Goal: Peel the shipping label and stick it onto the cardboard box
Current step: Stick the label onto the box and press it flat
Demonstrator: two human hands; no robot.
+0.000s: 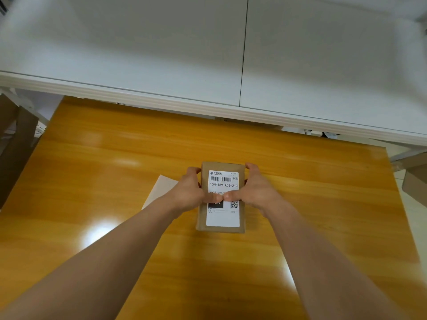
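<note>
Fingers (194, 170) gripping box (220, 229), lengthwise away, label (223, 218) up

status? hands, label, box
Both hands, left hand and right hand, gripping cardboard box sides, thumbs pressing shipping label. Label flat on box top. White backing sheet beside box, no obstruction.

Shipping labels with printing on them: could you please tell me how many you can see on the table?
1: the shipping label lies on top of the cardboard box, under both thumbs. Any beneath the box would be hidden.

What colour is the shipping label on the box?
White with black print, a barcode and a QR code; the shipping label shows in the head view, on the brown cardboard box.
</note>
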